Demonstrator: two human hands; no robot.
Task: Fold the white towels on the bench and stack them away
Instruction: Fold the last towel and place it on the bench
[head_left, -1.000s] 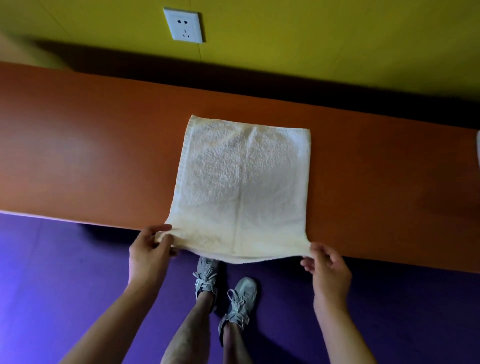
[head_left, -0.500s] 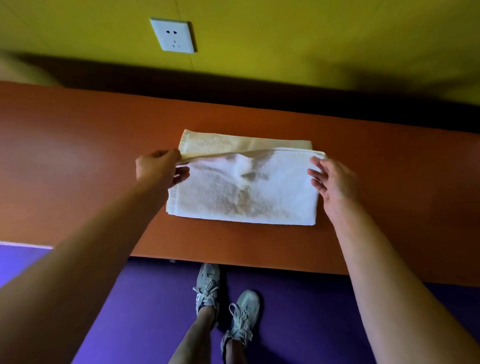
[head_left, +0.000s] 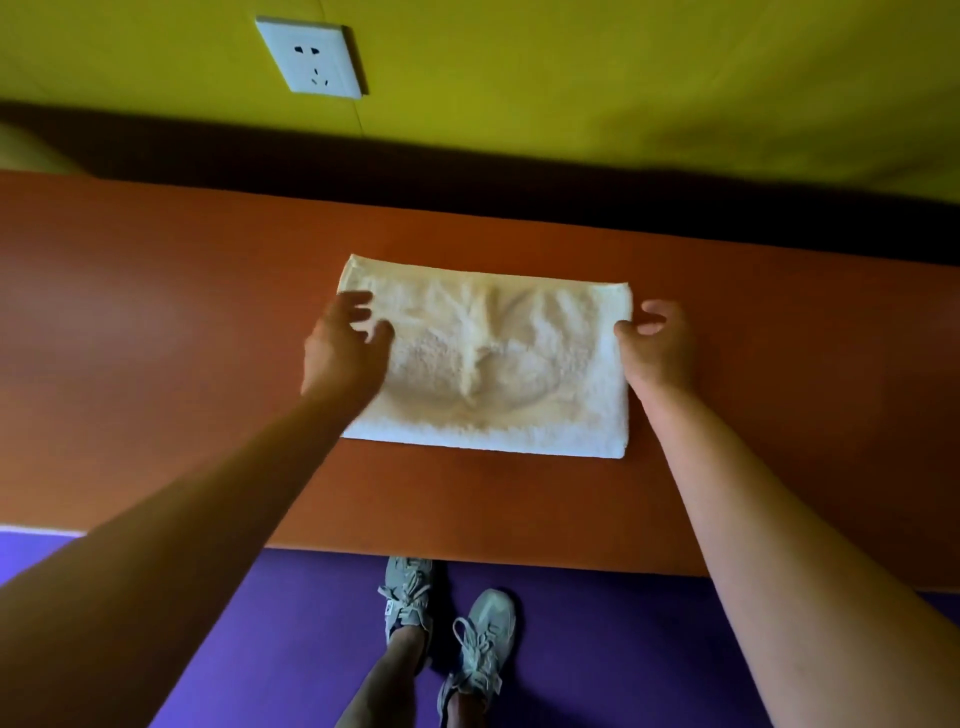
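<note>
A white towel (head_left: 498, 364) lies folded in half on the orange bench (head_left: 156, 338), its folded edge toward me and a raised crease running down its middle. My left hand (head_left: 345, 345) hovers over the towel's left end with loosely spread fingers that hold nothing. My right hand (head_left: 655, 343) is at the towel's right edge, the thumb touching the cloth and the fingers loosely curled, with nothing gripped.
A yellow wall with a white power socket (head_left: 311, 60) rises behind the bench, with a dark gap between. The purple floor (head_left: 597, 649) and my two grey sneakers (head_left: 447, 623) lie below the bench's near edge.
Both hands carried the towel's near edge up and over to the far edge, folding it in half, then let go of its corners. The camera moved closer.
</note>
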